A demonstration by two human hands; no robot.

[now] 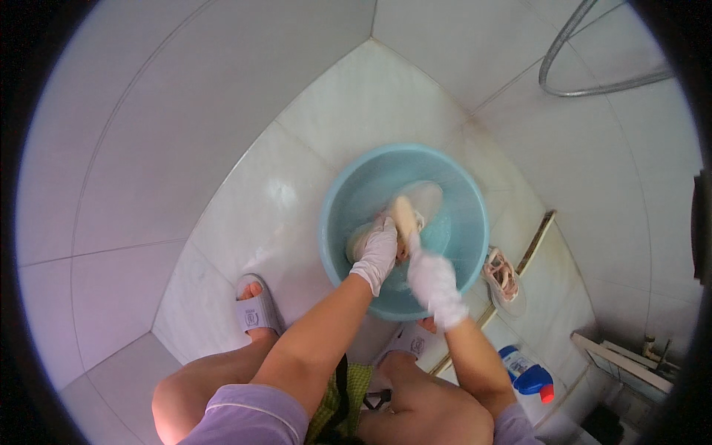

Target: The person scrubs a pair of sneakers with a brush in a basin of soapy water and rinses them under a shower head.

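Note:
A pale shoe (pixel 425 199) lies tilted in the water of a round light-blue basin (pixel 331 215). My left hand (pixel 377 256), in a white glove, is closed on the shoe's near part. My right hand (pixel 435 284), also gloved in white and smeared by motion, grips the handle of a brush (pixel 404 216) with a tan back. The brush head rests against the shoe, just right of my left fingers; its bristles are hidden.
A second pale shoe (pixel 504 282) stands on the tiled floor right of the basin, beside a narrow drain strip (pixel 535 241). A blue bottle with a red cap (pixel 526 371) lies nearer me. A shower hose (pixel 571 93) hangs at the upper right.

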